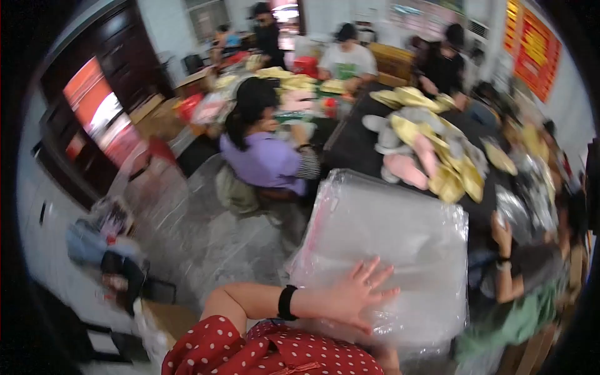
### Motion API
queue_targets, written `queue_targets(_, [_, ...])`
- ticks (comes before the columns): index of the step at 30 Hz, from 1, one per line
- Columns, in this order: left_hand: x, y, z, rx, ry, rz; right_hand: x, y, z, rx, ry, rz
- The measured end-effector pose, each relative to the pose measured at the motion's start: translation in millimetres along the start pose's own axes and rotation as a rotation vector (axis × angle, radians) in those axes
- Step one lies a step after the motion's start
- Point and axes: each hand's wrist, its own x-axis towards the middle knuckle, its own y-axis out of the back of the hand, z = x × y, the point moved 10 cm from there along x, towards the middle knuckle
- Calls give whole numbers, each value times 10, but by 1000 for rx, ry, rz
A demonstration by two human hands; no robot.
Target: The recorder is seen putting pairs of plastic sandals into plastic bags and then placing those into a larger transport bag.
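My left hand (pixel 350 297), with a black band at its wrist, lies palm down on a thick stack of clear plastic bags (pixel 406 250). Its fingers are spread over the top sheet and grip nothing. The stack is broad and glossy, with a pinkish strip along its left side. Its far end reaches the dark table (pixel 356 140), while the near end comes close to my body. A small part of my right arm (pixel 389 359) shows below the near edge. My right hand is hidden, apparently by the stack, so its fingers cannot be seen.
Yellow, grey and pink soft pieces (pixel 431 144) are heaped on the table beyond the bags. A person in purple (pixel 265 153) sits at the left. Close on the right, another person's hand (pixel 500 234) is beside clear packaging. A cardboard box (pixel 165 319) stands at lower left.
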Motion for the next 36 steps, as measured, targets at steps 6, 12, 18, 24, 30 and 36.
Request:
queue_targets(6, [-1669,265,-297,-131,334,-156,116,-1220,1719,-89,-260,-196])
queue_targets(12, [-3753,784,-666,-391,473,81,197,-2282,3271,-159,-380,-322])
queue_targets(18, [-5736,2253,-756,-196,584,180,369,-3146,4848,-228,-469,-378])
queue_targets(24, [-7136,2634,-2343,200,1103,257,653,-3950,6193,-250,-542,-413])
queue_targets(30, [-9040,1376,-4222,-970,1219,100,1593,-4776,7104,-261,-559,-476])
queue_targets(36, [-9465,1456,-4771,-1149,1068,334,2779,-5763,8033,-217,-576,-486])
